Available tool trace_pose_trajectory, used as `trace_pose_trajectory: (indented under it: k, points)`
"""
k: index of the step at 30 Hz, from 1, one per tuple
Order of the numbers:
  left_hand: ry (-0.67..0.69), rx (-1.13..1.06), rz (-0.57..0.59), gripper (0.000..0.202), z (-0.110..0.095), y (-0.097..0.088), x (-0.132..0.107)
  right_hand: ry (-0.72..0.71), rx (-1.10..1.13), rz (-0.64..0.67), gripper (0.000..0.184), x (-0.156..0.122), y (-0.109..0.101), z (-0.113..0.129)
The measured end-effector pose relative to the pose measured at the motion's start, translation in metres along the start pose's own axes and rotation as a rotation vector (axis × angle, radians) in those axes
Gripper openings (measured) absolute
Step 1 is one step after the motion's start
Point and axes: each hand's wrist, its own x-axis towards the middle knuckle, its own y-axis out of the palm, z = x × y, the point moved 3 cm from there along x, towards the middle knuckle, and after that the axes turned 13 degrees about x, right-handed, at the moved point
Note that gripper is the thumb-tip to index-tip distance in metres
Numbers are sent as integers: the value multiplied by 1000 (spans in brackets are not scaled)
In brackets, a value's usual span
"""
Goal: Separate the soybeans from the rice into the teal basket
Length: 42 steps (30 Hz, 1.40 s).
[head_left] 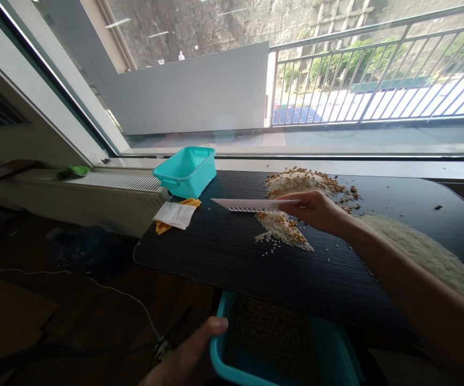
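My right hand (316, 210) is closed on a flat white slotted sieve (251, 205), held level just above a small heap of rice mixed with brown beans (284, 229) on the black table (223, 252). A bigger mixed heap (302, 182) lies behind it. My left hand (193, 351) grips the left rim of a teal bin (219, 364) held below the table's near edge. That bin holds brown beans (272, 332).
A second teal bin (185, 171) stands at the table's far left corner, next to a white and orange cloth (175, 215). A wide pile of plain white rice (420, 252) spreads on the right. A radiator and window run behind; a cable lies on the floor at left.
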Motion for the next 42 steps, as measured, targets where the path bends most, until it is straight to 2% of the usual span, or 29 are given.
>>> trace_pose_trajectory:
  k: [3, 5, 11, 16, 22, 27, 31, 36, 42]
  points:
    - [4, 22, 69, 59, 0, 5, 4, -14, 20, 87, 31, -5, 4, 0]
    - [-1, 32, 90, 57, -1, 8, 6, -52, 33, 91, 31, -11, 3, 5]
    - [-15, 36, 51, 49, -6, 7, 1, -160, 28, -58, 41, -40, -16, 28]
    - [-20, 48, -5, 50, -8, 6, 4, -142, -69, -168, 40, -51, -22, 26]
    - [-16, 62, 7, 56, -5, 12, 11, -120, -153, -137, 38, -48, -14, 16]
    - [-9, 42, -6, 50, -5, 7, 7, -181, -137, -108, 30, -60, -18, 36]
    - [13, 33, -9, 47, -6, 2, 3, -236, -95, -149, 23, -73, -23, 49]
    - [1, 51, -15, 50, -10, -2, 2, -253, -67, -140, 20, -72, -10, 48]
    - [-1, 62, -47, 53, -13, -11, -5, -252, 2, -17, 23, -52, 15, 50]
